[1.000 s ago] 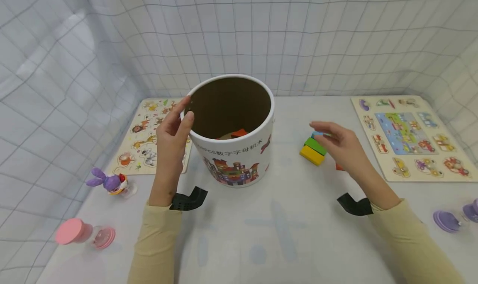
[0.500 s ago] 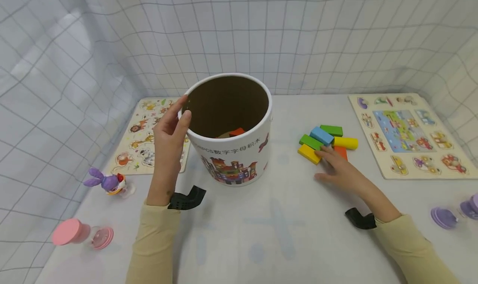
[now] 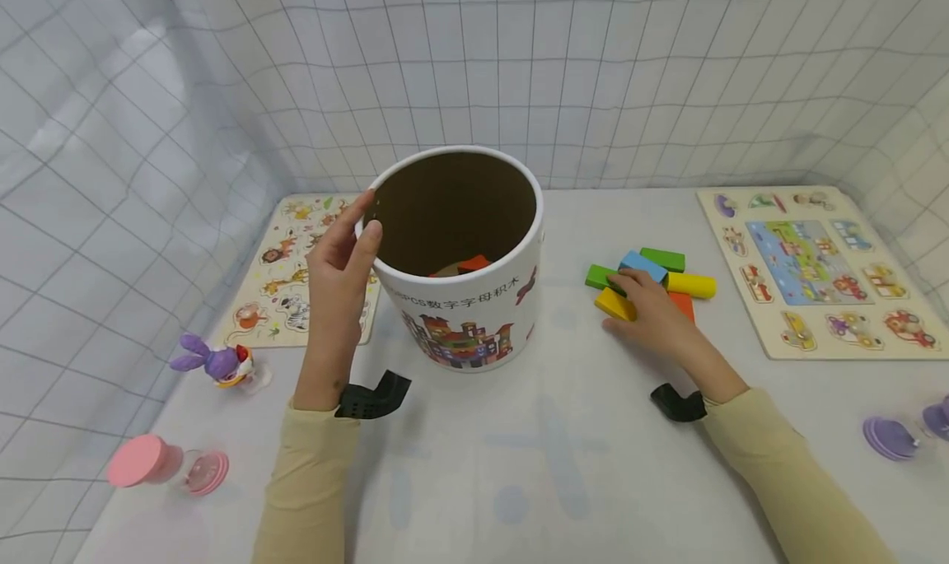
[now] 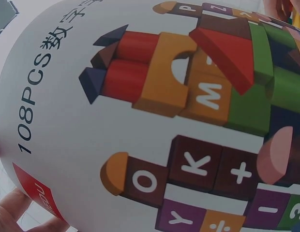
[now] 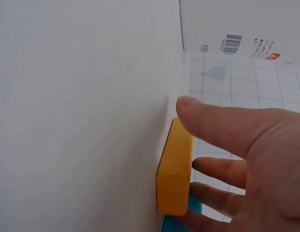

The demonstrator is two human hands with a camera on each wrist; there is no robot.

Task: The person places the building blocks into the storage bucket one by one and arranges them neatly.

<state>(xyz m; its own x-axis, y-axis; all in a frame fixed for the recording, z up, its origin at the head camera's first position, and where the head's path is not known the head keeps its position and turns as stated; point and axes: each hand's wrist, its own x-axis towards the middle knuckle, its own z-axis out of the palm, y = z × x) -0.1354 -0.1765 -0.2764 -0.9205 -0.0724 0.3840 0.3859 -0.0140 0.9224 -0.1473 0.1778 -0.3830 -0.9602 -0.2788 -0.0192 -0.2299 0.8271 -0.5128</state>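
My left hand [image 3: 335,280] rests against the left side of the white toy-block bucket [image 3: 474,317], its thumb and a fingertip at the rim. In the left wrist view its fingertips touch the printed wall. Inside the bucket, a red block [image 3: 474,263] shows low down. My right hand [image 3: 656,317] is at the loose blocks, pinching a yellow rectangular block [image 5: 174,179] between thumb and fingers. Just beyond those fingers lies a green block [image 3: 599,277]. A blue block [image 3: 642,264], another green block [image 3: 663,259], a yellow cylinder [image 3: 691,285] and a partly hidden red block [image 3: 682,305] adjoin.
An animal puzzle board [image 3: 252,300] lies behind the left forearm, a vehicle puzzle board [image 3: 882,333] at the right. A purple rabbit toy [image 3: 218,362] and a pink toy [image 3: 144,461] stand at left, a purple toy [image 3: 890,438] at right. Gridded cloth surrounds the table.
My right hand has come down onto the blocks, then moved left and forward onto the yellow block. The nearer green block has shifted away from the yellow one. My left hand stays at the bucket.
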